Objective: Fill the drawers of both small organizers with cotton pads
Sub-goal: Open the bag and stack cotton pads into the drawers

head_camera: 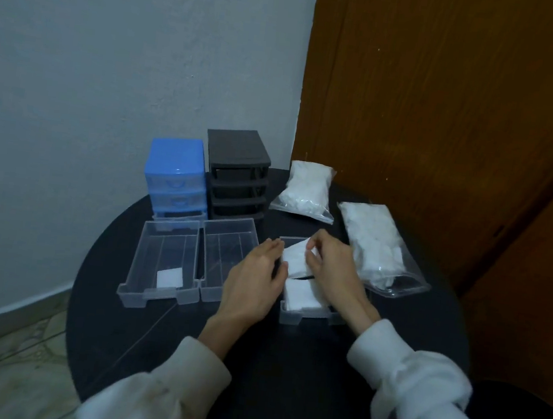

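From the head view: both hands are over the right-hand clear drawer (305,310) on the round black table (148,350). The right hand (329,267) pinches a stack of white cotton pads (295,258), tilted above more pads (303,296) lying in that drawer. The left hand (253,277) has its fingers straight, pressed flat against the stack's side. Two more clear drawers sit to the left: the far-left one (162,261) holds a single pad (170,276), the middle one (226,262) looks bare. Behind them stand the blue organizer (175,177) and black organizer (236,173), side by side. Two bags of pads (306,190) (373,242) lie right.
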